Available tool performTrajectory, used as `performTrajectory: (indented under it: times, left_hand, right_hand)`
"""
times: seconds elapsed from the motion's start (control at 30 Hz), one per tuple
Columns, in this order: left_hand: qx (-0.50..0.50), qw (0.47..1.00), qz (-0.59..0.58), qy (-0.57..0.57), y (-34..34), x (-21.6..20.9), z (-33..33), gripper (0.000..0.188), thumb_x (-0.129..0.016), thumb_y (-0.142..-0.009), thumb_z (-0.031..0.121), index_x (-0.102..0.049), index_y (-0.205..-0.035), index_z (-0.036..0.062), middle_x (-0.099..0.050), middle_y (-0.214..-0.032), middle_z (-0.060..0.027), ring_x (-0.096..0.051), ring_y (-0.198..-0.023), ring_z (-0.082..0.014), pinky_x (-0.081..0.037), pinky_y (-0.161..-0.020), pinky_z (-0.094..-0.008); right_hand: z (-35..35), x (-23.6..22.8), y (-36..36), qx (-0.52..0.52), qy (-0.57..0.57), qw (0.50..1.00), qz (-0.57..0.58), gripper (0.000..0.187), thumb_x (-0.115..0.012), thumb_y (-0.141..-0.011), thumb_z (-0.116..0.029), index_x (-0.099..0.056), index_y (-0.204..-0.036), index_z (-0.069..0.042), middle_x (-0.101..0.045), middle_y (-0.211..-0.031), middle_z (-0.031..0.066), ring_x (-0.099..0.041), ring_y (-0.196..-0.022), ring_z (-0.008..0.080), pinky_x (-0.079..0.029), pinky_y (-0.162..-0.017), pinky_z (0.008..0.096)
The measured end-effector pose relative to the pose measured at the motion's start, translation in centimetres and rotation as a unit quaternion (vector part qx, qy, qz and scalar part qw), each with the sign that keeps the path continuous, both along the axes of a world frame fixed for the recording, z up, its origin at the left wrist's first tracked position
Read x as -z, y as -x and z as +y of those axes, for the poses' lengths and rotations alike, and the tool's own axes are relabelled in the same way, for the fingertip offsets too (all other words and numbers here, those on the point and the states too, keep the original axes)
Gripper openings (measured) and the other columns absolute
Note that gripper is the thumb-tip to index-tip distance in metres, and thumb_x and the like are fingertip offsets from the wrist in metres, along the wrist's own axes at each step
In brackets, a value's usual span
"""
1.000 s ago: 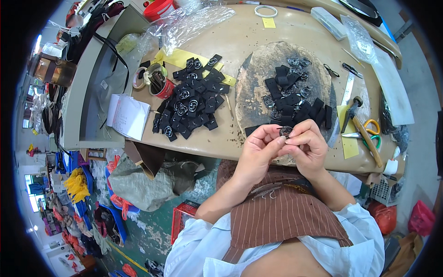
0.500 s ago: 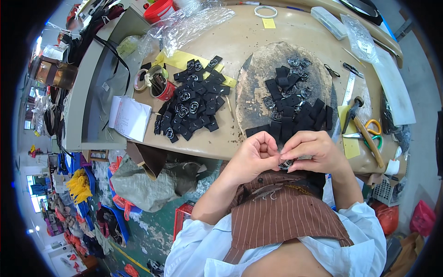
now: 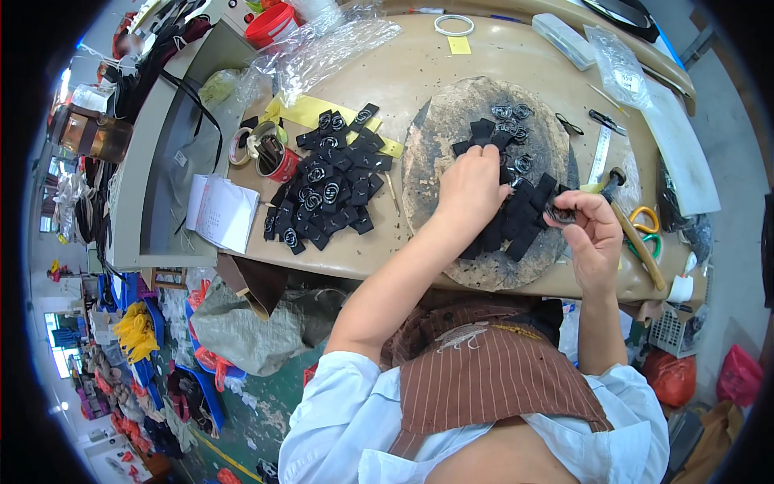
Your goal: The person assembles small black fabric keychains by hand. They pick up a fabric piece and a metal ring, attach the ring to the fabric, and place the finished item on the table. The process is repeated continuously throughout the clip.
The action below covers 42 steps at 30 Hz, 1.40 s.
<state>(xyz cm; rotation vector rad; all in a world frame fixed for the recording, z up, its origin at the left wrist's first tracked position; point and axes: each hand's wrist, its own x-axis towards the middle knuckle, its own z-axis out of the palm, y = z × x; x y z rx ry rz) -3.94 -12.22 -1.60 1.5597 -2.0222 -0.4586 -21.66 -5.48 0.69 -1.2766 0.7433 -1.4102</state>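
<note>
On the round worn board (image 3: 435, 137) lies a loose pile of black fabric tabs (image 3: 524, 214) and shiny dark metal buckles (image 3: 516, 121) of looped rings. My left hand (image 3: 470, 187) reaches over the pile from the left, fingers bent down into it and pressed together. Its fingertips are hidden, so what they grip does not show. At the pile's right side my right hand (image 3: 595, 234) is closed, palm up, with a dark metal buckle (image 3: 560, 215) between thumb and fingers. Left of the board sits a second heap of black tabs (image 3: 330, 181), many carrying metal rings.
A red can of tools (image 3: 278, 161), tape rolls (image 3: 240, 147) and an open notebook (image 3: 222, 214) stand at the table's left. On the right are a hammer (image 3: 637, 230), scissors (image 3: 647, 234), a ruler (image 3: 599, 153) and a long white slab (image 3: 681, 149).
My hands were together at the table's front edge, working on a small metal piece. They have parted: the left reached forward onto the pile, the right moved right and forward with a buckle.
</note>
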Motion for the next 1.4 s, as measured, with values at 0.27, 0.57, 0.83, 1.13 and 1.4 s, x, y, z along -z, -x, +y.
performTrajectory:
  times: [0.27,0.57,0.83,1.13,1.4]
  left_hand:
    - [-0.034,0.903,0.406,-0.132,-2.6,-0.6,1.5,0.020,-0.056,-0.088,0.012,-0.064,-0.102,-0.0005,-0.068,-0.091,-0.0114,-0.066,-0.077,-0.0203,-0.053,-0.066,-0.0284]
    - [0.034,0.738,0.642,-0.205,-2.3,-4.2,7.7,0.026,-0.050,-0.094,0.008,-0.054,-0.117,-0.0028,-0.065,-0.100,-0.0064,-0.061,-0.088,-0.0089,-0.052,-0.078,-0.0236]
    - [0.054,0.819,0.531,-0.212,-2.3,-3.6,9.3,0.031,-0.048,-0.095,0.008,-0.050,-0.124,-0.0027,-0.061,-0.112,-0.0070,-0.058,-0.096,-0.0094,-0.049,-0.082,-0.0242]
    - [0.047,0.786,0.581,-0.206,-2.2,-3.1,10.0,0.030,-0.047,-0.095,0.006,-0.051,-0.122,-0.0058,-0.060,-0.106,-0.0043,-0.054,-0.090,-0.0049,-0.046,-0.079,-0.0201]
    - [0.073,0.764,0.577,-0.279,-3.4,-2.0,9.6,0.030,-0.047,-0.095,0.008,-0.052,-0.123,-0.0038,-0.061,-0.106,-0.0034,-0.055,-0.089,-0.0059,-0.046,-0.078,-0.0211]
  right_hand:
    - [-0.1,0.9,-0.1,-0.054,-0.030,0.997,0.042,0.031,-0.060,-0.079,0.011,-0.055,-0.108,0.002,-0.063,-0.094,0.0125,-0.063,-0.084,0.0160,-0.054,-0.077,0.0291]
    - [-0.9,-0.6,-2.3,-0.071,0.122,0.978,0.151,0.022,-0.069,-0.069,0.009,-0.066,-0.088,-0.002,-0.067,-0.086,0.0124,-0.065,-0.080,0.0197,-0.051,-0.068,0.0274]
    - [-0.6,-1.1,-2.5,-0.028,0.096,0.976,0.194,0.019,-0.071,-0.069,0.007,-0.067,-0.085,-0.003,-0.065,-0.083,0.0096,-0.063,-0.075,0.0178,-0.050,-0.066,0.0269]
    - [-0.3,-1.0,-3.1,-0.018,0.085,0.976,0.198,0.019,-0.073,-0.067,0.004,-0.067,-0.084,-0.004,-0.060,-0.081,0.0057,-0.057,-0.073,0.0141,-0.045,-0.063,0.0243]
    - [-0.5,-2.1,-3.0,-0.070,0.065,0.965,0.245,0.016,-0.073,-0.068,0.004,-0.067,-0.082,-0.003,-0.054,-0.085,0.0045,-0.054,-0.071,0.0101,-0.043,-0.064,0.0219]
